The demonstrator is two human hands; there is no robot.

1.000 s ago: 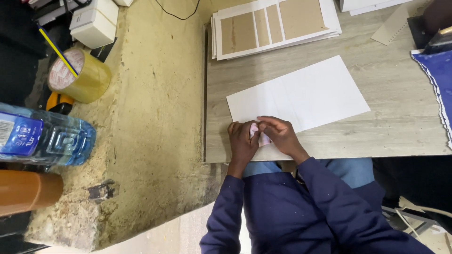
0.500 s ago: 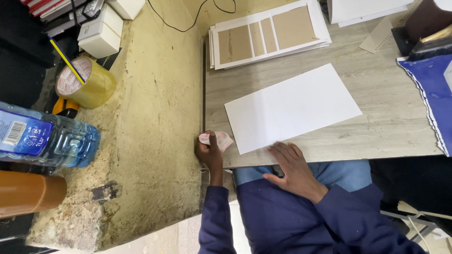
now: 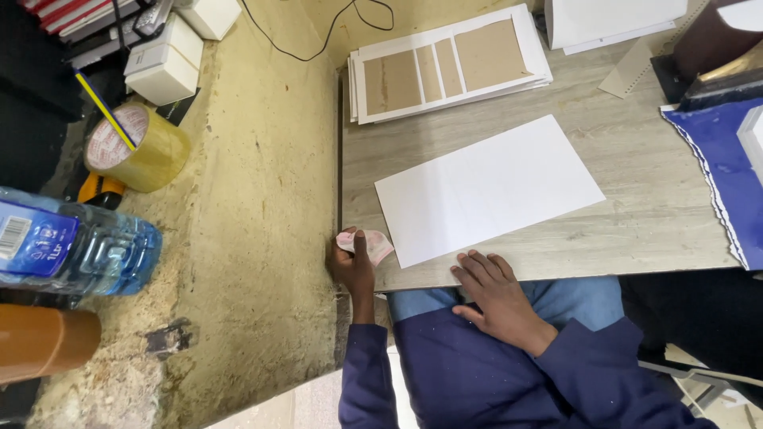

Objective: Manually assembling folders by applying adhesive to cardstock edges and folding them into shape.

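Two hands, previously joined over one small pink-and-white scrap at the near edge of the white sheet, are now separated. A second ago both pinched the scrap together in front of the sheet [image 3: 486, 189]; half a second ago the left hand had already carried it to the tabletop's near-left corner while the right dropped back.

Present state: the left hand [image 3: 354, 266] sits at the near-left corner of the tabletop [image 3: 636, 159], its grip closed on the scrap [image 3: 367, 243], thumb lying over it. The scrap looks crumpled or folded and rests at the corner, just left of the sheet's near-left corner, not touching it as far as can be told. The right hand [image 3: 497, 298] lies flat, fingers together and holding nothing, fingertips on the tabletop's near edge just beside the sheet.

The sheet lies bare and flat, unmoved across the three views. Far of it, the stack of cards with brown panels [image 3: 445, 67] is untouched. To the left, on the rough ledge, stand a tape roll [image 3: 139, 147] and a water bottle [image 3: 75, 246], well apart from both hands.

Judgement: the scrap has been taken off the working area, leaving the sheet free.
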